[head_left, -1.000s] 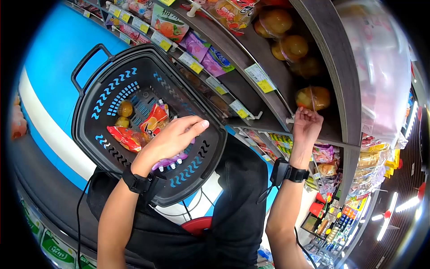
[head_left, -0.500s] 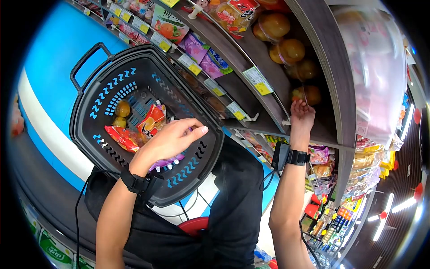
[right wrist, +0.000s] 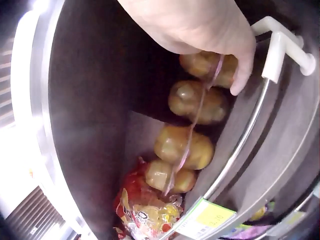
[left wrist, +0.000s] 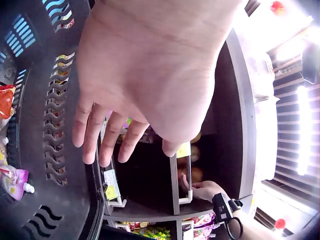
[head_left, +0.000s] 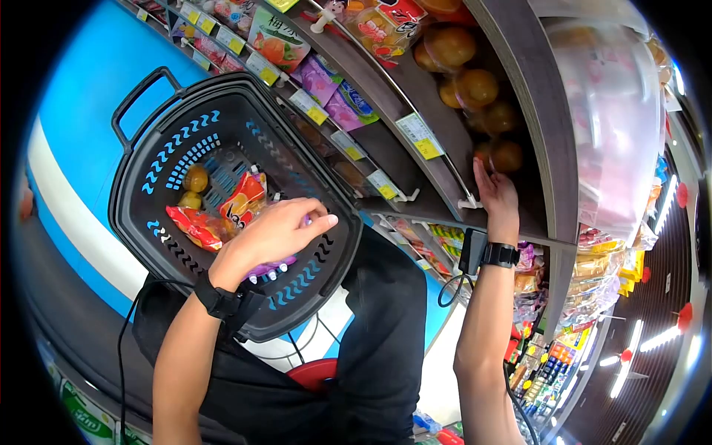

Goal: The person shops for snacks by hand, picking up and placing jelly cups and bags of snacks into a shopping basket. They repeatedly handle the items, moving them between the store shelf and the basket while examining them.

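Note:
My right hand [head_left: 500,196] reaches into the dark shelf bay with fingers straight, touching the nearest rounded amber-brown pack [head_left: 507,156]. In the right wrist view, the thumb [right wrist: 243,75] lies beside that pack, whose halves meet at a pale pink rim; the hand hides part of it. Several similar packs [right wrist: 186,145] stand in a row behind it. My left hand [head_left: 278,233] hovers over the black basket [head_left: 248,81], palm bare and fingers loosely extended in the left wrist view. Below it are purple pouches with white caps [left wrist: 17,184], partly hidden, and a red snack bag [head_left: 194,227].
Two amber-brown packs [head_left: 195,179] lie in the basket. A metal rail with a price tag [head_left: 419,136] runs along the shelf's front edge, ending in a white bracket [head_left: 469,202]. A red clear-windowed bag [right wrist: 150,212] is farther along the shelf. The grey side panel [head_left: 538,111] bounds the bay.
The nearest pack has slid deeper, closer to the row behind it, with my right hand following. Its fingers, curled before, are now straighter. The left hand keeps its place over the basket.

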Motion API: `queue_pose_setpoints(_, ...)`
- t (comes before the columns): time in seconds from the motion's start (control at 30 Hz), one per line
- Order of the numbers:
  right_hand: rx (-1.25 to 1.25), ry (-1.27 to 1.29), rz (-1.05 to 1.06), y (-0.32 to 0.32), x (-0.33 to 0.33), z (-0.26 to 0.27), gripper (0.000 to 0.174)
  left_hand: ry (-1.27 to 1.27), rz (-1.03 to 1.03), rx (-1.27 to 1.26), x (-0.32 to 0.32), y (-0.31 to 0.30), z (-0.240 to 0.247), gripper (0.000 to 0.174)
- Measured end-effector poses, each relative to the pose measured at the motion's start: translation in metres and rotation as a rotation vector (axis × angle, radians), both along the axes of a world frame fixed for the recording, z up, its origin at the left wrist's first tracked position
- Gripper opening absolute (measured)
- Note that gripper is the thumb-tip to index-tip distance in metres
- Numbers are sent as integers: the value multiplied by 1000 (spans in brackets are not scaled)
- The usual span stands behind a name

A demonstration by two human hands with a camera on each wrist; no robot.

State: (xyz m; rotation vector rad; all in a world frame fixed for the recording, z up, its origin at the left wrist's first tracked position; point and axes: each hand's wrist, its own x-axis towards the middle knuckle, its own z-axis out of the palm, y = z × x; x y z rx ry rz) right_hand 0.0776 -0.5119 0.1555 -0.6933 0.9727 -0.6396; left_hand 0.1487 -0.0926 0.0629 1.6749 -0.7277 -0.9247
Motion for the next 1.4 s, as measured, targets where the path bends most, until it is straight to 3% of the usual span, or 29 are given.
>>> queue_pose_setpoints(0.07,20,-54,30,-16,0,-6,33,-11,1,14,-1,1,0,41)
queue_pose_setpoints(0.13,-581,229,474,-62,-13,-38,37,-16,1,18,-2,1,0,41)
queue_pose_setpoints(0.2,-706,243,530,-54,-9,-38,39,-27,4,12,-2,2,-1,41)
queue_pose_setpoints(0.27,-357,-2,208,10,15,-3,40,-34,1,24,-1,3,-1,40)
queue_pose_setpoints(0.37,-280,45,17,8,29,-7,40,-44,3,29,-1,3,-2,40)
queue_pose_setpoints(0.47,-228,-77,31,-1,23,-16,40,-90,16,35,-1,3,-5,39)
queue_pose_setpoints(0.57,-302,60,-61,5,33,-15,41,-99,20,51,-1,6,-5,39)
queue_pose_setpoints(0.67,-415,-21,202,-32,18,-30,46,-78,19,50,-1,8,-1,39)
queue_pose_setpoints(0.87,-429,-25,58,-13,29,-31,42,-107,50,40,0,11,-3,39)
queue_pose_setpoints(0.97,-18,44,41,28,44,-4,46,-116,67,47,1,11,-5,39)
queue_pose_setpoints(1.07,-83,-12,226,19,49,-9,48,-129,68,67,0,11,-6,41)
queue_pose_setpoints(1.17,-136,0,264,6,58,-23,43,-140,51,72,-1,10,-8,40)
queue_pose_setpoints(1.4,-295,74,192,-7,70,-37,26,-146,46,82,1,12,-8,37)
